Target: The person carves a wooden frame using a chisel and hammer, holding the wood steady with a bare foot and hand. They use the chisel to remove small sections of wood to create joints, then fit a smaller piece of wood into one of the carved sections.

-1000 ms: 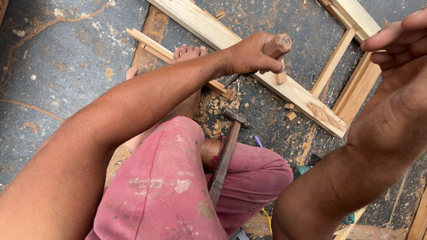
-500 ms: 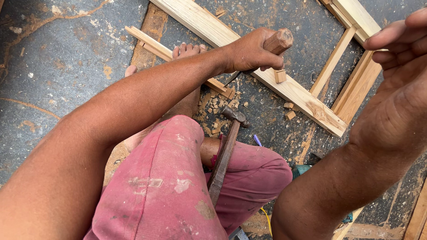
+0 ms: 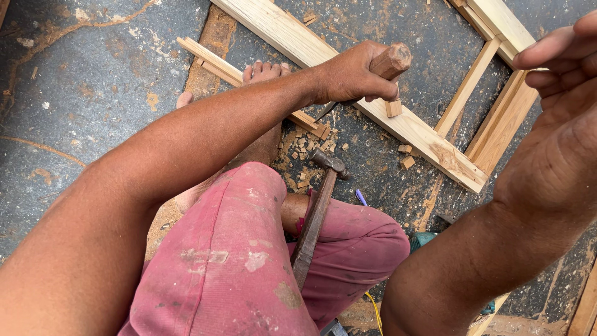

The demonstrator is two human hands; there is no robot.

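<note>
On the wooden frame [image 3: 410, 127], left hand [image 3: 351, 74] holds a chisel [image 3: 390, 61] in tight grip; right hand [image 3: 559, 68] open.

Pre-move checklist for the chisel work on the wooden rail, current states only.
1. Left hand gripping chisel handle: ok.
2. Chisel tip seated on wooden rail: cannot tell, hidden by the hand.
3. Right hand holding a striking tool: not ok, it is open and empty.
4. Hammer within reach: ok, resting across the pink-trousered lap.
5. Bare foot clear of rail: not ok, toes lie against it.
</note>
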